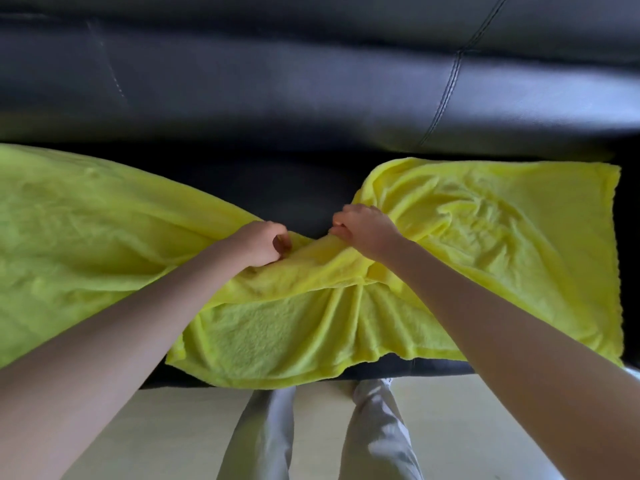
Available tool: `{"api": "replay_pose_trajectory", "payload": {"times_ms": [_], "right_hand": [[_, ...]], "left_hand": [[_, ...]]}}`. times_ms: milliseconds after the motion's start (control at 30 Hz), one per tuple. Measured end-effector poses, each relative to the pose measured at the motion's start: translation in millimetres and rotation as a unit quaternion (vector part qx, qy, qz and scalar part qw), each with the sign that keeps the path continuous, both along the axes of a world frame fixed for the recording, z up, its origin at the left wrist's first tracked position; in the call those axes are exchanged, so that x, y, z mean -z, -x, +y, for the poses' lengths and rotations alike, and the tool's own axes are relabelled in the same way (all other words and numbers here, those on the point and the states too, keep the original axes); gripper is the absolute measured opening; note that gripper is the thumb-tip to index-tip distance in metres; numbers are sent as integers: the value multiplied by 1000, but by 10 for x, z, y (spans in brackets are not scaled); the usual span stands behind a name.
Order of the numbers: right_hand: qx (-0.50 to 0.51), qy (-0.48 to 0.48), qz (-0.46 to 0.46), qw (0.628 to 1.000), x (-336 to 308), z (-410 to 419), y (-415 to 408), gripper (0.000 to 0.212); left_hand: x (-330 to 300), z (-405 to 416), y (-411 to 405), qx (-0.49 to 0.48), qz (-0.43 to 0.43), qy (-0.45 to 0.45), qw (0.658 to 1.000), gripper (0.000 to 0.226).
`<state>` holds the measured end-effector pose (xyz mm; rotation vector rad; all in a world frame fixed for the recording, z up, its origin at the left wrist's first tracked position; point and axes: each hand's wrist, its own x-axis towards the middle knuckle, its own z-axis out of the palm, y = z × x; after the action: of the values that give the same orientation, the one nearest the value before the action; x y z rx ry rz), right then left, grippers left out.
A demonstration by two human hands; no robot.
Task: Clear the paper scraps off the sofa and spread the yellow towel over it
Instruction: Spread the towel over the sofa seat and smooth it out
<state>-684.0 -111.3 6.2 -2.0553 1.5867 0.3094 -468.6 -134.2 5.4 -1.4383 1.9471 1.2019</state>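
Observation:
The yellow towel [485,237] lies across the seat of the black leather sofa [294,192], reaching from the left edge of view to the far right. Its back edge is bunched toward the front in the middle, which leaves a bare dark patch of seat. My left hand [261,245] grips that bunched back edge. My right hand [363,230] grips the same edge a short way to the right. The towel's front edge hangs over the front of the seat. No paper scraps are visible.
The sofa's backrest [311,81] fills the top of the view, with a stitched seam at the right. My legs in light trousers [377,434] stand on a pale floor [173,431] close to the sofa's front.

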Motion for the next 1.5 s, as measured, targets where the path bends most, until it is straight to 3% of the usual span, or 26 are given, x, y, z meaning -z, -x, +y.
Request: {"api": "replay_pose_trajectory", "payload": {"times_ms": [200, 267, 333, 467, 567, 667, 933, 1067, 1167, 1367, 1500], "right_hand": [[29, -85, 57, 994, -82, 182, 46, 16], [15, -102, 95, 990, -124, 192, -4, 27], [18, -97, 116, 988, -131, 192, -52, 39], [71, -59, 106, 990, -57, 190, -65, 34], [38, -41, 136, 989, -22, 193, -42, 33], [-21, -17, 143, 989, -10, 187, -22, 24], [-66, 75, 45, 994, -45, 103, 232, 18], [-8, 117, 1, 993, -144, -12, 345, 6], [48, 168, -45, 984, -181, -117, 397, 6], [79, 247, -78, 963, -173, -375, 293, 6], [156, 181, -149, 959, -82, -590, 242, 13]], "left_hand": [[43, 255, -172, 66, 9, 146, 987, 34], [58, 289, -167, 95, -22, 214, 972, 41], [104, 299, -140, 131, -53, 263, 954, 46], [207, 266, -50, 165, -77, 295, 938, 39], [282, 265, -20, 193, -26, 365, 911, 28], [350, 253, -40, 197, 55, 365, 908, 24], [202, 194, -98, 71, 145, 351, 922, 7], [40, 42, -218, -79, 147, 339, 926, 10], [-72, -125, -325, -160, 141, 369, 905, 12], [-203, -537, -430, -151, 163, 464, 857, 24], [-200, -808, -472, -140, 53, 509, 848, 26]]}}
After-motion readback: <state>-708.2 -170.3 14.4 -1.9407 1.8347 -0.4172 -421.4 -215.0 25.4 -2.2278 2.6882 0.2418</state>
